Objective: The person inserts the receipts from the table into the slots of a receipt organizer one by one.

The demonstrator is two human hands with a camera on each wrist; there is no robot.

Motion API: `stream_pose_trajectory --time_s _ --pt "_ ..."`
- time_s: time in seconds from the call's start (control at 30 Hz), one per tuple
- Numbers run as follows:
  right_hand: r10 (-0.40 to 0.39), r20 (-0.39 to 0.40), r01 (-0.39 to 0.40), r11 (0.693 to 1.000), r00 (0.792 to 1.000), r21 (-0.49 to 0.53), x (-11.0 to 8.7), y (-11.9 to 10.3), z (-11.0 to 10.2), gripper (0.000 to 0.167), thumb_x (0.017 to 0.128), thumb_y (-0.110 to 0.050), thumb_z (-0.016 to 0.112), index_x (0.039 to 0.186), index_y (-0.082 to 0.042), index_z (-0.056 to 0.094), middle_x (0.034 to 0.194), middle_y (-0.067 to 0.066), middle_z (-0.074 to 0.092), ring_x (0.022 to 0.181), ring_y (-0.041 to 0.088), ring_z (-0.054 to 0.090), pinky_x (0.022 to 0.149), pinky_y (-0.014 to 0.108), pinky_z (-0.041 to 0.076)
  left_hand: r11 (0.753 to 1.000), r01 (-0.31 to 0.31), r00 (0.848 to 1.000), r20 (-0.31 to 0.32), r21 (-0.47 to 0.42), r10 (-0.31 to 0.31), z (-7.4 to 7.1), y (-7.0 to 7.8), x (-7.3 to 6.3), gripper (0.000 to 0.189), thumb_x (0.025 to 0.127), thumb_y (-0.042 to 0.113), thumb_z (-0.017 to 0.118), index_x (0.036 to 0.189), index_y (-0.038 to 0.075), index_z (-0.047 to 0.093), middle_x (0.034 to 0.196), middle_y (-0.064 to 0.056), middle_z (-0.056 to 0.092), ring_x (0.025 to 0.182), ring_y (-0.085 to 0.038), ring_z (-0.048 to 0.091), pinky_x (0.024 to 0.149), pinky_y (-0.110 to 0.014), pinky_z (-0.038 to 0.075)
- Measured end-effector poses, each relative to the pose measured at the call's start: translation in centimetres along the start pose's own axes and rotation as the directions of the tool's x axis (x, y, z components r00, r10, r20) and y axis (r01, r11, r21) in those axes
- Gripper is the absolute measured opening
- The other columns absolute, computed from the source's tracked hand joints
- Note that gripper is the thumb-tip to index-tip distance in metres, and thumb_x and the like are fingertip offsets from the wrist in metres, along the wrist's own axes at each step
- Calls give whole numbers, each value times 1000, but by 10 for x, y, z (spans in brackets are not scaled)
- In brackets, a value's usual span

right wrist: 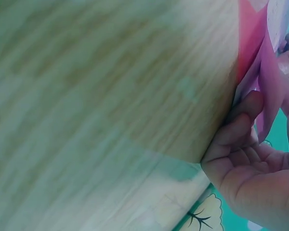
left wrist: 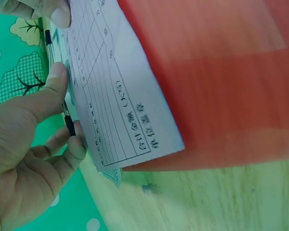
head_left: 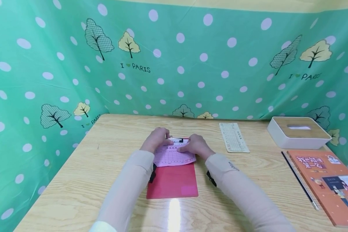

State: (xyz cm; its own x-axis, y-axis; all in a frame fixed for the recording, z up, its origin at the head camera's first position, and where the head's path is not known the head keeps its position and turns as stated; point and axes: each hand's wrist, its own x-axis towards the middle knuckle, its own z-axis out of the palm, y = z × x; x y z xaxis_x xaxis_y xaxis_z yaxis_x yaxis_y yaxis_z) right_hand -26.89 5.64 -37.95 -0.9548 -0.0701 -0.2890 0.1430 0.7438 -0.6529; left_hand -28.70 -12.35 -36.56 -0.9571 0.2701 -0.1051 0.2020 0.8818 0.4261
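A red clipboard (head_left: 174,183) lies on the table, with a metal clip (head_left: 177,140) with black ends at its far edge. Over its upper part is a pink printed form (head_left: 172,158), its lower edge lifted off the board. My left hand (head_left: 157,139) is at the clip's left side; in the left wrist view its thumb and curled fingers grip the clip (left wrist: 69,122) by its black end. With my right hand (head_left: 196,146) I pinch the form's right side, thumb on top. The right wrist view shows the curled fingers (right wrist: 241,130) under the pink sheet (right wrist: 269,86).
To the right of the clipboard lies another printed form pad (head_left: 234,138). A white tissue box with a wooden lid (head_left: 300,132) stands at the back right. Nearer are a dark pencil (head_left: 300,180) and an orange book (head_left: 327,187). A green patterned cloth (head_left: 191,64) hangs behind the table.
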Motion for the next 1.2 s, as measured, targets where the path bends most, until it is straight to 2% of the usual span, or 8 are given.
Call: stream_pose_trajectory --time_s 0.27,0.53,0.77,1.0,1.2 --pt "38 15 -38 999 999 16 6 0 -2 39 75 -29 92 84 -6 61 79 5 56 68 17 49 60 28 41 997 27 998 55 -76 -23 -7 1 2 20 89 18 80 82 5 66 87 -6 63 80 -19 55 77 -34 47" --pt "43 18 -43 999 999 22 9 -2 -2 41 74 -27 93 82 -6 58 76 4 52 67 17 47 59 28 39 998 29 995 93 -50 -24 -14 1 4 16 90 17 79 87 3 71 96 -8 68 86 -21 57 84 -36 49" --pt "34 1 -34 999 999 -5 12 -1 0 44 75 -31 92 82 -7 57 76 5 52 68 17 47 60 28 39 999 35 995 95 -10 -33 -15 2 8 18 90 20 80 85 4 72 97 -8 70 85 -20 58 86 -35 49" --pt "33 -15 -34 998 999 -54 12 -1 -1 47 76 -38 91 85 -6 58 76 3 49 70 17 47 62 28 40 999 35 995 96 -17 -33 -16 3 8 20 88 19 82 82 3 71 92 -7 68 82 -18 57 83 -33 49" --pt "37 -26 -38 998 999 -45 9 -2 -2 48 76 -38 90 87 -6 58 80 5 53 71 18 50 63 28 42 999 33 996 89 -15 -31 -16 4 7 20 88 19 82 82 3 72 91 -7 68 81 -18 56 82 -33 49"
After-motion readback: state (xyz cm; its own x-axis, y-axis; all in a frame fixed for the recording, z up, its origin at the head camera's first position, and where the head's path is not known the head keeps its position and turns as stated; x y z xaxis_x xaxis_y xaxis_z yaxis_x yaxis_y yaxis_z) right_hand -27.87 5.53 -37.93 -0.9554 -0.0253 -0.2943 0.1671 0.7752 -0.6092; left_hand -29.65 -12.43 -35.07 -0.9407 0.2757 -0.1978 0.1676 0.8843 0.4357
